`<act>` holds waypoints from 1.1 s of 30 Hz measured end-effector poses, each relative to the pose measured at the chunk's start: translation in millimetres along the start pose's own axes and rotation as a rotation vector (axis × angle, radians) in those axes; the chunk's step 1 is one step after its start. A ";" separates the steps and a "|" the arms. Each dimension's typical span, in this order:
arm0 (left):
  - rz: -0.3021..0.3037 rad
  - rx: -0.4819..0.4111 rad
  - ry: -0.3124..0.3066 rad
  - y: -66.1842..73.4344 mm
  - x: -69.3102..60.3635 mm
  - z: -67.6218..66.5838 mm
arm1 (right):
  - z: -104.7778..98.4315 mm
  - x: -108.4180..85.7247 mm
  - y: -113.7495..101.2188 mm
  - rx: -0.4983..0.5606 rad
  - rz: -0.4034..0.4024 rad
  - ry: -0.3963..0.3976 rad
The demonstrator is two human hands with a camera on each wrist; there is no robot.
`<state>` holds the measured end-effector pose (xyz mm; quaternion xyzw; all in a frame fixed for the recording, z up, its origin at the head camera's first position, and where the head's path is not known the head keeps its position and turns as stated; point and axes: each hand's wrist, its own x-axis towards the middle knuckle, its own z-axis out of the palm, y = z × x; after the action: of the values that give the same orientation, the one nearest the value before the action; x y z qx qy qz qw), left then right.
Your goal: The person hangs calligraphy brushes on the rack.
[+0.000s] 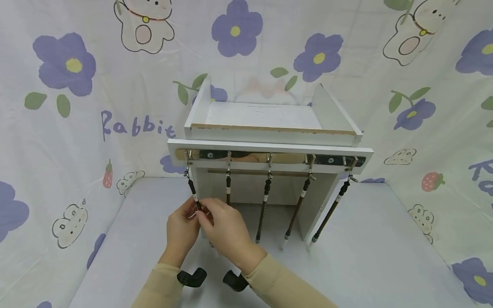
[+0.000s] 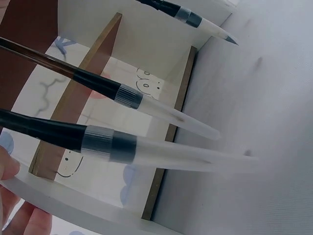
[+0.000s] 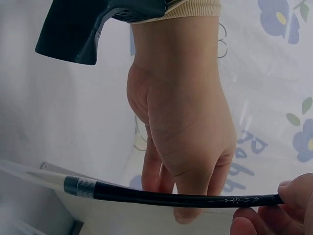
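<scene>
In the head view, the leftmost of several hanging paintbrushes [image 1: 192, 188] has a dark handle with a white label and hangs from a metal hook. My right hand [image 1: 227, 229] pinches this brush between thumb and fingers, as the right wrist view shows at the handle [image 3: 186, 199]. Close on the brush's other side is my left hand [image 1: 182, 231]; the right wrist view has its thumb [image 3: 188, 186] behind the handle. Whether the left fingers grip it is hidden. Pale translucent covers over brush ends [image 2: 181, 155] show in the left wrist view.
Other brushes [image 1: 263, 209] hang along the hooked rail [image 1: 269, 145] of a white wooden stand [image 1: 317, 209]. On top is a shallow tray section [image 1: 269, 133]. A patterned cloth [image 1: 142, 94] covers the wall behind; the white tabletop [image 1: 377, 239] spreads to both sides.
</scene>
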<state>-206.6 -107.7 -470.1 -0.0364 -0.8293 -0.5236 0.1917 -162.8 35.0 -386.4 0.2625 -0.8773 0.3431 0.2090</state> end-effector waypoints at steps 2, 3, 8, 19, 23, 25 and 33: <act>-0.001 -0.002 0.000 -0.2 0.3 0.5 | -0.2 -0.1 0.6 0.000 -0.002 0.000; -0.002 -0.002 0.000 -0.3 0.6 0.9 | -0.3 -0.3 1.0 0.001 -0.003 0.001; -0.018 -0.028 -0.008 -1.1 1.7 3.6 | -3.6 -1.5 1.1 0.010 0.003 -0.006; -0.007 -0.008 -0.040 0.5 4.3 -4.0 | -19.0 -19.3 4.7 0.042 0.008 0.018; -0.016 0.022 -0.123 2.3 6.1 -14.2 | -25.5 -31.1 13.8 -0.038 -0.041 0.056; -0.016 0.063 -0.165 2.7 3.9 -21.2 | -27.1 -39.1 21.0 -0.089 -0.068 0.064; 0.162 0.312 -0.155 3.2 -22.7 -44.9 | -31.8 -77.6 54.0 -0.327 -0.201 0.062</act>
<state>-172.2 -142.7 -458.5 -0.1132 -0.9070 -0.3671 0.1723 -129.3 116.0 -433.9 0.3007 -0.8839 0.1813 0.3090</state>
